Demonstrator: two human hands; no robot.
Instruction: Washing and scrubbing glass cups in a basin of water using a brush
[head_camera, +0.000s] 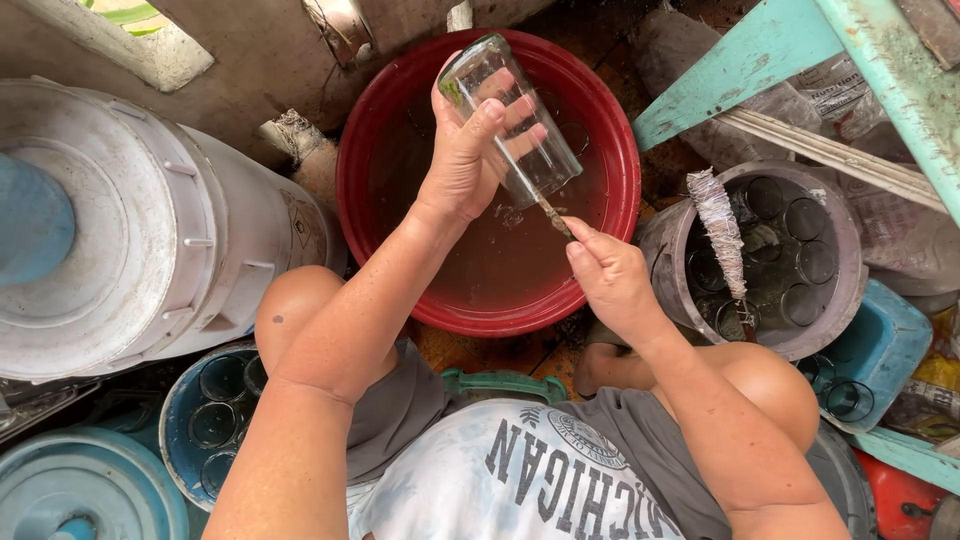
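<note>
- The brush head was hidden inside the clear drinking glass (510, 115); only its thin handle (553, 217) showed, and the floor beneath lay mostly covered.
- The cramped spot was crowded with a white drum (130, 230), a grey bucket (845, 250) of glasses with a spare bottle brush (722, 230), and a blue pail (185, 425) of glasses (bottom left, partly cut off).
- The left hand (470, 150) was clamped round the glass, held above the red basin (390, 150) of murky water, near its far rim.
- The glass lay tilted, its long axis running from base at upper left to mouth at lower right.
- The right hand (605, 275) pinched the handle, over the basin's near right edge.
</note>
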